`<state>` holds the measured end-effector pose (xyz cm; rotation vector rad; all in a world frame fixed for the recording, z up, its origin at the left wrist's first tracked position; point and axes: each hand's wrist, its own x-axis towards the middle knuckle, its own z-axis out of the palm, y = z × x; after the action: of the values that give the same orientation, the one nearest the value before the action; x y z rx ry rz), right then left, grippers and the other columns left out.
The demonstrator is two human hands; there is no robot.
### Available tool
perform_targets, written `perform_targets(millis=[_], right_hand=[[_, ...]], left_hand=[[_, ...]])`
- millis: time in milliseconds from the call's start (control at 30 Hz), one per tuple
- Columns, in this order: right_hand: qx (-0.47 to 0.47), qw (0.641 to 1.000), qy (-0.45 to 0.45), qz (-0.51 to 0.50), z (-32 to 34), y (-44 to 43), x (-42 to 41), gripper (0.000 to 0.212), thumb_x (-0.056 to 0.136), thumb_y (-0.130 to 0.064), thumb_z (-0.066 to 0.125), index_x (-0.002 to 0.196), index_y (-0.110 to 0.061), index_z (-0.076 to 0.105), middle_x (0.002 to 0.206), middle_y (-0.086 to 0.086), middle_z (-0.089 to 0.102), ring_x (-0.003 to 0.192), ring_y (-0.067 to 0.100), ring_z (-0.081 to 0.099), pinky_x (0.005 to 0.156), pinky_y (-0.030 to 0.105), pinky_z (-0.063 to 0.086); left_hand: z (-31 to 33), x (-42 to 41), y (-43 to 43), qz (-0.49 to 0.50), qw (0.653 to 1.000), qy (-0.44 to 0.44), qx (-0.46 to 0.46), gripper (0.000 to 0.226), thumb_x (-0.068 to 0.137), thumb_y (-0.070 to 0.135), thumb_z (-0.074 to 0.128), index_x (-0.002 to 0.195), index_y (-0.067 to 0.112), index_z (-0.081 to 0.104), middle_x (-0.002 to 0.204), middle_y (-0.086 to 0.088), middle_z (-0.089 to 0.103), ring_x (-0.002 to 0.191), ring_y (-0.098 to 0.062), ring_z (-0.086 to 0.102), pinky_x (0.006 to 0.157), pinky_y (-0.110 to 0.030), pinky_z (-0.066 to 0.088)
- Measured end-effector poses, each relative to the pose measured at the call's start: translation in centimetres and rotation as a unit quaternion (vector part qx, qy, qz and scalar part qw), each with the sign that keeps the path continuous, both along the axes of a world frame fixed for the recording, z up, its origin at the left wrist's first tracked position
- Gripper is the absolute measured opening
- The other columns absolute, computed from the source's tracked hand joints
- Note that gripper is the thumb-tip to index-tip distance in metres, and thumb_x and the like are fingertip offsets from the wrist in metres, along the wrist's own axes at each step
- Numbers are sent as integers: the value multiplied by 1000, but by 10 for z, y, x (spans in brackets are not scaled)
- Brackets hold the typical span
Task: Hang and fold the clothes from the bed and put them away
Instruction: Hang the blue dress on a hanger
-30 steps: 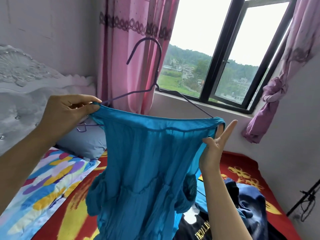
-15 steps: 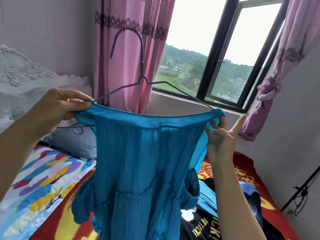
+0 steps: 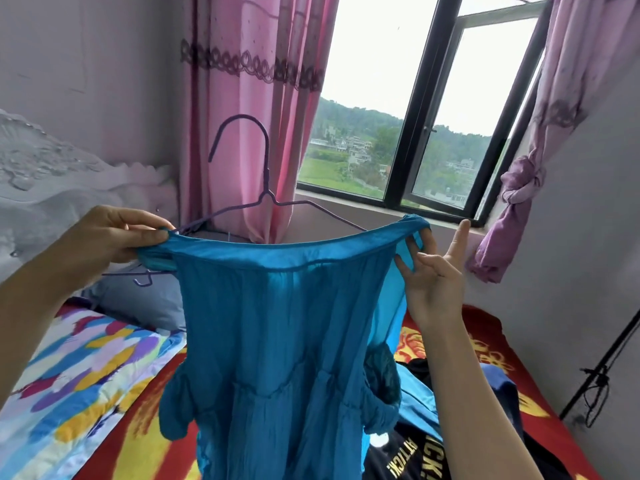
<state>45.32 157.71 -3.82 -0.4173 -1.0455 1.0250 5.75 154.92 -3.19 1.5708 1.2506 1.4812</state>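
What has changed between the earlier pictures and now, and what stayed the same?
The right hand has drawn the right end of the blue garment further over the right arm of the hanger, so less of that wire shows, and the top edge now sags in a curve. The left hand still pinches the left end together with the hanger; the dark clothes stay on the bed.

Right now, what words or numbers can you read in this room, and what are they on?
"ATTICK!": yellow letters lying sideways on the black garment; its start may be hidden.
"CK.": big white letters on the same garment; the rest is hidden behind the right arm.
Yellow patterns on the red blanket: not readable as words.
Blue dress: no text.
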Motion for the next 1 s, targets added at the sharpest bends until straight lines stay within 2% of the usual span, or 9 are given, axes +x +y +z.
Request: perform_targets(millis=[133,233,267,333,433,567,700,867,1000], right_hand=[[-68,981,-160,-91,-12,4,-11,86,88,9,41,140,-54,13,148,2,36,124,19,49,93,35,46],[-113,966,-209,-99,-19,6,-15,90,87,7,40,143,-53,2,154,3,25,127,28,45,95,36,45],[-111,956,-241,-126,-21,5,-16,92,86,8,39,142,-55,1,155,4,22,122,33,49,94,35,47],[-107,925,-309,-194,-24,5,-20,94,86,8,39,141,-56,-1,155,8,19,91,27,62,67,16,52],[-160,887,-348,-257,-30,11,-24,88,88,3,38,145,-46,-7,145,21,26,59,14,49,42,10,39],[-152,851,-368,-341,-46,17,-31,82,91,-1,47,149,-33,-2,126,24,44,93,30,51,67,24,38],[-104,787,-384,-471,-51,25,-32,63,90,-13,58,146,-24,31,136,16,44,119,33,39,78,25,27],[-56,876,-219,-426,-46,28,-28,34,90,4,50,121,-6,59,115,10,47,116,28,48,87,10,34],[21,952,-102,-289,-43,11,-26,57,92,12,40,139,-18,29,110,-12,50,77,-14,59,63,2,44]], left_hand=[[5,-7,-1,19,1000,8,8,28,76,7,64,70,31,77,67,7,71,61,-7,67,52,-10,50],[6,-5,-1,22,999,18,24,32,78,5,65,70,33,77,69,8,72,65,-4,68,57,-12,53],[5,-4,-1,21,999,18,27,34,79,3,64,69,33,76,68,9,72,64,-3,67,57,-11,52],[5,1,-2,15,999,12,33,38,80,0,63,67,33,76,66,9,71,62,-3,67,56,-10,52],[10,14,-5,7,998,-6,55,43,81,-3,61,65,34,76,64,10,71,60,-1,66,53,-9,50],[18,36,-7,-1,995,-40,89,46,81,-4,60,63,36,75,61,12,69,58,2,65,52,-7,48],[20,45,-7,-12,994,-69,89,49,85,-4,56,62,34,75,59,14,68,56,2,63,50,-7,47],[13,44,1,-20,995,-59,76,48,84,-6,57,62,33,75,59,13,67,54,2,62,48,-6,46],[3,38,5,-36,996,-49,63,50,86,-5,53,61,32,75,55,14,64,46,1,54,38,-5,35]])
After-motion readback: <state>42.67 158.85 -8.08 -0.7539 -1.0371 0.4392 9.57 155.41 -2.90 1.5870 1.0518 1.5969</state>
